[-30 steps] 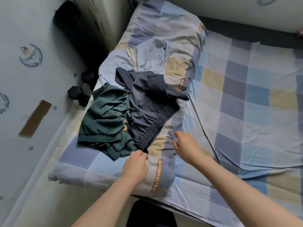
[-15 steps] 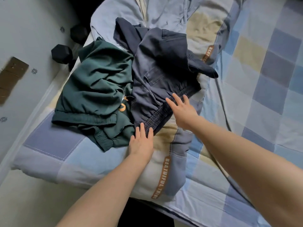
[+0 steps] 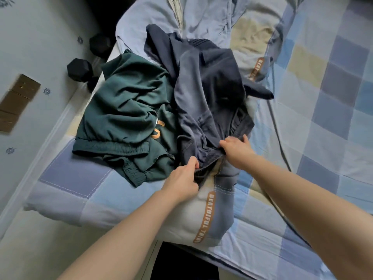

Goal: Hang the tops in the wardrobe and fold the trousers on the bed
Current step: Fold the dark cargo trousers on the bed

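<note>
A person leans over a bed, both bare arms reaching in from the six o'clock edge. The left hand [image 3: 184,176] is clenched round the elastic waistband of a pair of dark grey trousers [image 3: 203,93], and the right hand [image 3: 237,147] grasps the same waistband just to its right, fingers curled into the cloth. Taking the band at two points looks like the start of pulling the trousers free and spreading them flat for folding — they lie crumpled in a heap at the centre, legs trailing toward twelve o'clock. Touching them at nine o'clock is a dark green garment [image 3: 125,116] with an elastic hem and an orange mark, bunched up; whether it is a top or trousers I cannot tell. Nothing is folded yet.

Both garments rest on a folded quilt [image 3: 84,184] in pale blue, lilac and cream squares, with an orange printed strip. Beneath it, toward three o'clock, spreads a checked sheet [image 3: 323,122] of similar colours. At ten o'clock, on the pale floor beside the bed, lies a black dumbbell [image 3: 79,70] — no wardrobe is in sight.
</note>
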A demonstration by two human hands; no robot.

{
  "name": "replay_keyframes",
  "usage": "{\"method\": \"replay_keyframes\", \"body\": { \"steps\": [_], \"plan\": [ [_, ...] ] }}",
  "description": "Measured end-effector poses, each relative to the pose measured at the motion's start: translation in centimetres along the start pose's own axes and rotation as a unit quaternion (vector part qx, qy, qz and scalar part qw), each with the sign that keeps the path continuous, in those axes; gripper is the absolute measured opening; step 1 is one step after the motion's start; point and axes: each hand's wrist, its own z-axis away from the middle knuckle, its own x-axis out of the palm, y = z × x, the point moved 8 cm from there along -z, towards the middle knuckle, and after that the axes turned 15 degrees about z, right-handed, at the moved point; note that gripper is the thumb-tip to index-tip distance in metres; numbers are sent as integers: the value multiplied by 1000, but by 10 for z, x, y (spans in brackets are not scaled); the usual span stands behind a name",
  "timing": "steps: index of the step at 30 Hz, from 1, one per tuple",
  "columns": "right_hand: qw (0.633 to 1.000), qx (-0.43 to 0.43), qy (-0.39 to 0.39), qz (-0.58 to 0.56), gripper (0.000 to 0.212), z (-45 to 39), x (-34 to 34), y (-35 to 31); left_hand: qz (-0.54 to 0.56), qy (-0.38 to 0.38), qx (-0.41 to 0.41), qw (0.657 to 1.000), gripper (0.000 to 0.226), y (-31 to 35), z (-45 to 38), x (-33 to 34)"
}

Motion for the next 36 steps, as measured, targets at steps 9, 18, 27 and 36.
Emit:
{"method": "replay_keyframes", "body": {
  "steps": [9,18,27,36],
  "plan": [
    [997,-72,0,3,30,147,-30,7,-97,-118,42,987,74,45,109,-8],
    [968,6,251,-7,46,307,-177,39,-85,-52,160,982,20,158,197,-116],
    [898,86,430,45,23,473,-274,84,-308,-58,450,836,108,279,311,-174],
    [875,146,452,94,19,590,-278,124,-536,-104,483,684,17,344,337,-140]
  ]
}}
